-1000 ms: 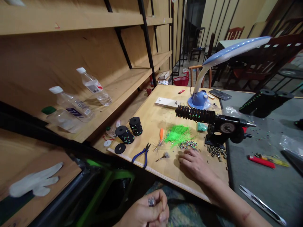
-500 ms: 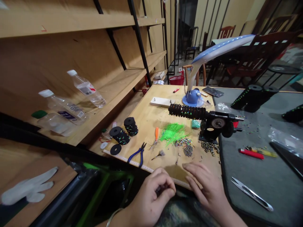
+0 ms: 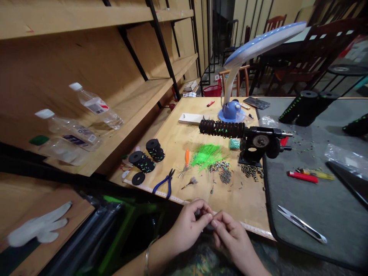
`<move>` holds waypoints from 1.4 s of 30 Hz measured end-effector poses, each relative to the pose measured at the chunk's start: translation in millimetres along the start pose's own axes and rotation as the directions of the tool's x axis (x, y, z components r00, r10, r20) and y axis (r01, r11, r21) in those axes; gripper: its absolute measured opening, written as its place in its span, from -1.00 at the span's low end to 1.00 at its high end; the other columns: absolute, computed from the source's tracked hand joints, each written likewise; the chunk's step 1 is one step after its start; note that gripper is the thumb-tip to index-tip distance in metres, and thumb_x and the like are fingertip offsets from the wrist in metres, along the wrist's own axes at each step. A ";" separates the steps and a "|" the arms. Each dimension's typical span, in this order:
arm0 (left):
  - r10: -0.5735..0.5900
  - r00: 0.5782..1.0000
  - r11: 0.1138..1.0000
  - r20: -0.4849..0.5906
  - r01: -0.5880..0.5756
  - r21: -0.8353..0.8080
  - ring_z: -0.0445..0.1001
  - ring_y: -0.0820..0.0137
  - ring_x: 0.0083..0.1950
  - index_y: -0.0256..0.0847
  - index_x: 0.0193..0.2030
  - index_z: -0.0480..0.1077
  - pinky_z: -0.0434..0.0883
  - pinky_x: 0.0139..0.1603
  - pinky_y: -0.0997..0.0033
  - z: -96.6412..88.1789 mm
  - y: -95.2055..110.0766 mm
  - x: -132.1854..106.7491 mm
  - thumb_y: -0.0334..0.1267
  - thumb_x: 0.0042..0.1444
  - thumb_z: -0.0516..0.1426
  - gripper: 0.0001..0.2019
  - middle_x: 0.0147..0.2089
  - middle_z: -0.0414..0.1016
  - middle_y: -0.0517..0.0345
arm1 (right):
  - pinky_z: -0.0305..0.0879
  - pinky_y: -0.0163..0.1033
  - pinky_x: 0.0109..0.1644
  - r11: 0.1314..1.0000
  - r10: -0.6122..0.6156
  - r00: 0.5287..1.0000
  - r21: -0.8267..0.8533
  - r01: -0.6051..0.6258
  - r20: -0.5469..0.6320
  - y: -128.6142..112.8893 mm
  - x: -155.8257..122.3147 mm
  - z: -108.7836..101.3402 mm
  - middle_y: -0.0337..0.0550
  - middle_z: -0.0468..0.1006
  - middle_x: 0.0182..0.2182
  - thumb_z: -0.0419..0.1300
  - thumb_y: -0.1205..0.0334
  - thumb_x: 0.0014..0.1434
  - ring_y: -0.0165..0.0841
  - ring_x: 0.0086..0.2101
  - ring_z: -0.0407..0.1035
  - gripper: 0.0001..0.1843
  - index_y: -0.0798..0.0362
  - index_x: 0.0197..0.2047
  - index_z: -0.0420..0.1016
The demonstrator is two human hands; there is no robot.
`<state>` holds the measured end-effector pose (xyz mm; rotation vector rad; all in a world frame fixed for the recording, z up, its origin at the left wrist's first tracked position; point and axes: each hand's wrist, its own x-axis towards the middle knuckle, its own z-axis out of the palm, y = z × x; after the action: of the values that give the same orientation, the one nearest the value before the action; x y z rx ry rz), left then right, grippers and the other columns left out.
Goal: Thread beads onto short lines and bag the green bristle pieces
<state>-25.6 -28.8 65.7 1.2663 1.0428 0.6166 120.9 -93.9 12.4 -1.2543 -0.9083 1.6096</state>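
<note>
My left hand [image 3: 186,226] and my right hand [image 3: 230,234] meet at the front edge of the wooden board [image 3: 227,203], pinching a small dark piece [image 3: 207,225] between their fingertips. Its exact kind is too small to tell. Nearest them lie a small feathered tuft [image 3: 189,182] and a heap of dark metal bits [image 3: 225,176]. Farther back are bright green bristles [image 3: 206,156], mixed beads [image 3: 218,166], blue-handled pliers [image 3: 164,184] and an orange-handled tool [image 3: 187,158]. A black studded cylinder [image 3: 221,129] is held in a black clamp [image 3: 255,143].
A blue desk lamp [image 3: 230,111] stands behind the clamp. Black spools [image 3: 142,161] sit at the board's left, below wooden shelves [image 3: 115,92] holding plastic bottles [image 3: 94,105]. To the right, thread snips [image 3: 301,224] and a red lighter [image 3: 301,176] lie on a grey mat [image 3: 324,207].
My right hand has left the board near the beads and moved left, while my left hand has risen. The two hands now meet at the front edge. The whole view has shifted slightly.
</note>
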 end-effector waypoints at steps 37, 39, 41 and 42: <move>-0.218 0.976 0.956 -0.024 0.209 -0.204 0.40 0.51 -0.56 -0.24 -0.47 0.27 0.40 -0.50 0.50 32.7 -48.6 1.0 -0.03 -0.12 0.37 -0.59 -0.56 0.37 0.28 | 0.00 -0.42 -0.64 0.996 0.059 0.963 0.074 -0.041 -0.263 14.9 -1.0 -5.7 -0.28 0.35 -0.76 0.28 -0.45 -0.12 -0.54 -0.73 0.10 -0.29 0.13 -0.42 0.45; -0.201 0.979 0.963 -0.037 0.190 -0.192 0.40 0.49 -0.55 -0.23 -0.47 0.27 0.40 -0.50 0.50 33.2 -50.0 0.4 -0.04 -0.10 0.36 -0.60 -0.55 0.38 0.27 | 0.02 -0.41 -0.64 0.997 0.059 0.963 0.063 -0.044 -0.262 15.2 -1.7 -6.0 -0.27 0.36 -0.76 0.29 -0.45 -0.14 -0.53 -0.72 0.12 -0.29 0.14 -0.42 0.47; -0.171 0.984 0.972 -0.048 0.160 -0.171 0.41 0.48 -0.54 -0.23 -0.47 0.27 0.39 -0.50 0.50 33.4 -52.2 -0.1 -0.07 -0.07 0.34 -0.63 -0.54 0.39 0.25 | 0.03 -0.40 -0.64 0.998 0.055 0.963 0.054 -0.043 -0.262 15.9 -2.5 -6.2 -0.26 0.37 -0.75 0.29 -0.44 -0.13 -0.52 -0.72 0.13 -0.30 0.14 -0.41 0.48; -0.156 0.986 0.977 -0.053 0.146 -0.157 0.41 0.48 -0.53 -0.23 -0.47 0.26 0.39 -0.50 0.50 33.3 -53.4 -0.3 -0.10 -0.04 0.33 -0.65 -0.53 0.39 0.24 | 0.03 -0.40 -0.64 0.998 0.050 0.963 0.047 -0.039 -0.264 16.2 -2.8 -6.3 -0.26 0.37 -0.75 0.28 -0.44 -0.12 -0.52 -0.72 0.13 -0.30 0.13 -0.41 0.49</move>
<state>-4.8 -57.2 13.5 1.0294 1.1131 0.6122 124.0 -102.0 -2.9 -1.4293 -0.6803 1.4440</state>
